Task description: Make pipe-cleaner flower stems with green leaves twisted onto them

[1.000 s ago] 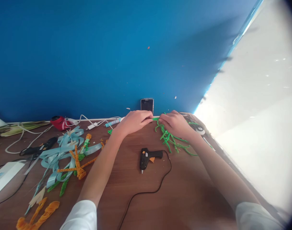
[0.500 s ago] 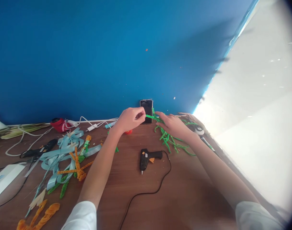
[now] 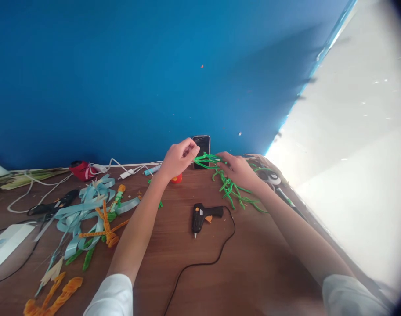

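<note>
Several green pipe cleaners (image 3: 207, 160) stretch between my two hands, in front of a phone (image 3: 202, 141) propped against the blue wall. My left hand (image 3: 178, 161) pinches their left end between thumb and fingers. At the other end, my right hand (image 3: 237, 170) is closed around them, its fingertips partly covering the strands. Below and right of my right hand, more green pipe cleaners (image 3: 231, 189) lie in a loose tangle on the table. A red round thing (image 3: 177, 179) is partly hidden behind my left wrist.
A black glue gun (image 3: 198, 218) lies mid-table, its cord running toward me. Leftward are pale blue ribbon (image 3: 75, 216), an orange pipe-cleaner figure (image 3: 110, 237), a second glue gun (image 3: 57, 205), a white power strip (image 3: 7, 245) and white cables. A black-and-white object (image 3: 270, 177) sits at right.
The green strands between my hands have spread into a wider, looped bundle. My left hand has shifted slightly and turned; my right hand's fingers have curled in more.
</note>
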The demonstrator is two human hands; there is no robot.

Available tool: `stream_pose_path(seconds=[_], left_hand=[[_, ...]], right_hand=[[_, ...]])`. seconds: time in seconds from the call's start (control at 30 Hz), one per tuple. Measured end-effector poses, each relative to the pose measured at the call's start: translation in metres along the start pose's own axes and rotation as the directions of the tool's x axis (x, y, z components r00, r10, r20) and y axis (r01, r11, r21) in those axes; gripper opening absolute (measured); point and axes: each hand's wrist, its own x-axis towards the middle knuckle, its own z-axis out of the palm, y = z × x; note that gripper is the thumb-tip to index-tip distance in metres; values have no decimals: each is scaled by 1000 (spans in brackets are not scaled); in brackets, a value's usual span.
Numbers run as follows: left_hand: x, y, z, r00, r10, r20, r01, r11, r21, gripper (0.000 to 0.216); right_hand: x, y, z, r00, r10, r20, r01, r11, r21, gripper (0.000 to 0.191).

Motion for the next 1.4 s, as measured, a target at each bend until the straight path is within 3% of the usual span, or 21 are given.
stream_pose_path(seconds=[0.1, 0.17, 0.3, 0.4, 0.47, 0.53, 0.67, 0.8, 1.0, 1.17, 1.4], left_hand=[[0, -3, -1, 998, -32, 54, 33, 999, -4, 36], [0, -5, -1, 989, -62, 131, 63, 998, -4, 41], [1, -9, 9, 958, -102, 269, 129, 988, -84, 43], [1, -6, 24, 960, -38, 277, 118, 952, -281, 40], [1, -3, 35, 956, 18, 293, 93, 928, -360, 41], [0, 1, 44, 963, 39, 267, 71, 919, -388, 40], [-3, 9, 53, 993, 66, 100, -17, 906, -424, 41], [-5, 16, 58, 997, -1, 83, 46, 833, -551, 49], [-4, 24, 64, 988, -151, -18, 69, 555, -829, 47], [-2, 29, 60, 967, -253, -31, 66, 367, -928, 46], [-1, 27, 57, 935, -354, -29, 120, 391, -913, 46]], right_hand=[[1, 2, -2, 993, 84, -86, -62, 971, 229, 32], [2, 3, -3, 980, 162, -113, -98, 897, 430, 33], [3, 0, -3, 962, 270, -34, -137, 587, 798, 35], [2, -9, -1, 969, 238, 69, -159, 387, 908, 33], [0, -17, 1, 975, 181, 130, -184, 325, 928, 31], [-3, -26, 2, 975, 127, 183, -214, 313, 925, 30], [-8, -38, 6, 963, 47, 265, -267, 307, 914, 32], [-11, -42, 9, 965, -22, 263, -238, 361, 902, 34], [-12, -46, 7, 960, -76, 268, -211, 431, 877, 34], [-13, -45, 6, 952, -94, 292, -210, 491, 845, 32], [-14, -45, 6, 946, -118, 301, -189, 554, 811, 33]])
